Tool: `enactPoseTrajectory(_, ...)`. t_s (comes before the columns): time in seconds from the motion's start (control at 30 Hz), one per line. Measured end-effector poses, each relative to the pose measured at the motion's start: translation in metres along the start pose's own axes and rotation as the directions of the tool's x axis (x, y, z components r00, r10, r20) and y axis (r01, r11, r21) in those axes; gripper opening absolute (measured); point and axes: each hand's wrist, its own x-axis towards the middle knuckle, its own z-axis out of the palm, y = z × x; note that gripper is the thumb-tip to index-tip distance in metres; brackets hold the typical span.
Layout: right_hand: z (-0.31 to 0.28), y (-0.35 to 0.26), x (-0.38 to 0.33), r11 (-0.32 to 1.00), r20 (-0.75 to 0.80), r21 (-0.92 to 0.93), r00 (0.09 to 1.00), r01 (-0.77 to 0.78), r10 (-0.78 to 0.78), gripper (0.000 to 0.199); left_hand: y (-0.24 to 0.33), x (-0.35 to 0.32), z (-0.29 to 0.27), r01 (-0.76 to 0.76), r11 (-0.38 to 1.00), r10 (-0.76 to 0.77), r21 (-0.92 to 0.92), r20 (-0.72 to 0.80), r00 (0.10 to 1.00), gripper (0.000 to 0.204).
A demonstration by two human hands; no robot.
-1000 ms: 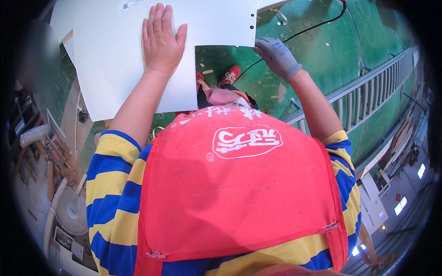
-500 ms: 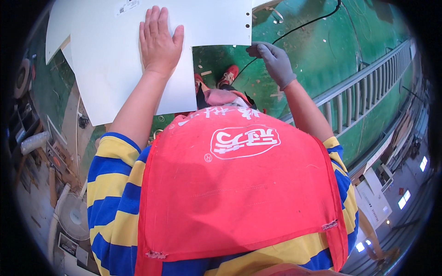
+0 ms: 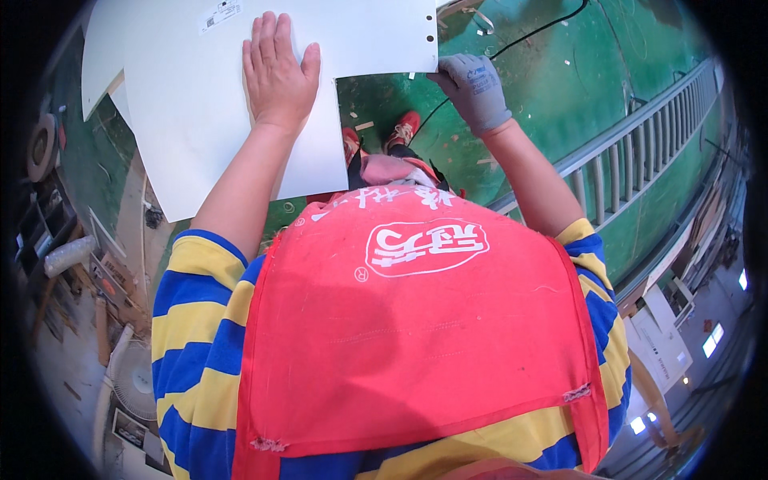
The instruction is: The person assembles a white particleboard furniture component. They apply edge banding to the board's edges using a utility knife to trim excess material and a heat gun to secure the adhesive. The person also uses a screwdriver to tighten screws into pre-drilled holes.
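A large white panel (image 3: 192, 104) with small holes along one edge lies in front of me, above a green floor. My left hand (image 3: 278, 72) is bare and rests flat on its top face, fingers spread. My right hand (image 3: 474, 90) wears a grey glove and pinches the panel's lower right corner between thumb and fingers. A small printed label (image 3: 219, 14) sticks to the panel near its far edge. My red shoes (image 3: 404, 128) show below the panel's notched edge.
An aluminium ladder (image 3: 632, 152) lies on the green floor to my right. A black cable (image 3: 528, 36) runs across the floor beyond the panel. A fan (image 3: 132, 384) and cluttered shelves (image 3: 72, 264) sit at the left.
My gloved right hand has moved left and closed on the panel's corner. The panel has shifted slightly toward me; the left hand stays flat on it.
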Motion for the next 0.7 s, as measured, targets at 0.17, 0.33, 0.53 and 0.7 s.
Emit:
enactPoseTrajectory(0.17,0.005,0.013,-0.01,0.992,0.015,-0.064,0.994,0.108,-0.107,0.014,0.003,-0.003,-0.002,0.009,1.0,-0.009,-0.015,0.013,1.0,0.061)
enactPoseTrajectory(0.33,0.008,0.007,-0.015,0.998,-0.064,0.048,0.997,0.045,-0.042,0.015,0.003,-0.002,-0.002,0.01,0.999,-0.01,-0.037,0.015,1.0,0.062)
enactPoseTrajectory(0.53,0.007,0.003,-0.006,1.0,0.004,-0.022,1.0,0.005,-0.004,0.016,0.002,-0.003,0.0,-0.002,0.999,0.002,-0.034,0.016,1.0,0.063)
enactPoseTrajectory(0.7,0.004,0.013,-0.009,0.997,0.004,-0.001,0.997,0.073,-0.073,0.02,0.004,-0.002,-0.001,0.001,0.999,0.0,-0.054,0.016,1.0,0.061)
